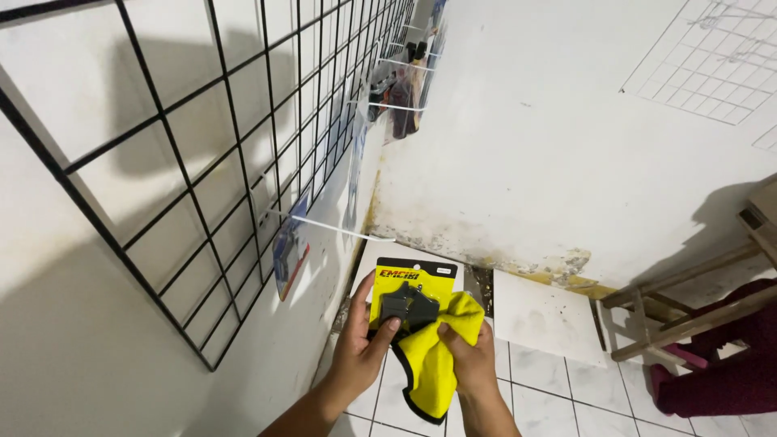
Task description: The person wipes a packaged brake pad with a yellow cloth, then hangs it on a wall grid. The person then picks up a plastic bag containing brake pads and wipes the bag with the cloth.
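item: yellow-and-black blister pack (413,291) with a dark part under clear plastic; gripped by left hand (362,340), thumb on its front, fingers behind. item: yellow cloth (433,356), black-edged, bunched in closed right hand (469,356) and pressed against the pack's right side. up-left of hands: black wire grid panel (202,162) on wall, white hook (332,226), hanging packets (290,255). below hands: tiled floor (558,388).

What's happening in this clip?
A person holds a yellow-and-black blister pack in the left hand and presses a yellow cloth against its front with the right hand. They stand beside a black wire grid on the wall, where white hooks carry more packaged goods.
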